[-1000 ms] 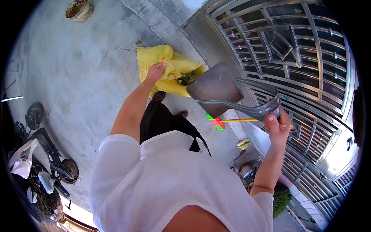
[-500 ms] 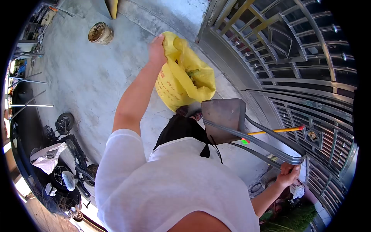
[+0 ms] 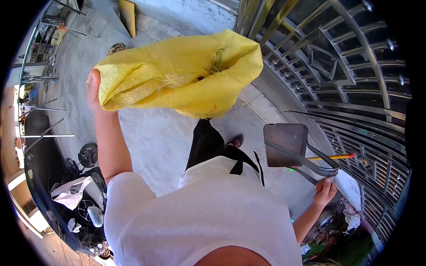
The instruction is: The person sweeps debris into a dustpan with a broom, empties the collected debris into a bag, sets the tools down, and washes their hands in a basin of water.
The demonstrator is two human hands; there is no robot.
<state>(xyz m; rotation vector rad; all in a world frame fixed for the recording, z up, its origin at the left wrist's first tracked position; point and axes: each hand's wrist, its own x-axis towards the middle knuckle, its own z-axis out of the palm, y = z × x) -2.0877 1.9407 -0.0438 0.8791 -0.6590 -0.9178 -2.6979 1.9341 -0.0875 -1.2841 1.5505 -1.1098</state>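
Note:
My left hand [image 3: 94,94] grips the rim of a yellow woven sack [image 3: 173,55] and stretches it out sideways in front of me. Green plant bits [image 3: 217,62] and some straw-like scraps show in the sack's folded mouth. Down on the right, my right hand [image 3: 326,191] is closed around the end of a looped metal handle. That handle belongs to a grey dustpan [image 3: 286,153], whose square pan points away from the hand. Behind the dustpan's handle shows a yellow stick [image 3: 333,157] with a red end.
A metal gate [image 3: 337,75] lines the right side. The sack partly covers a bucket [image 3: 116,48] on the concrete floor [image 3: 151,142]. Wheeled items and a white bag [image 3: 73,193] stand at left. Plants and clutter [image 3: 341,248] lie at lower right.
My left hand has swung left and pulled the sack's mouth wide, up closer to me. The dustpan in my right hand has shifted right, away from my legs. My feet have moved.

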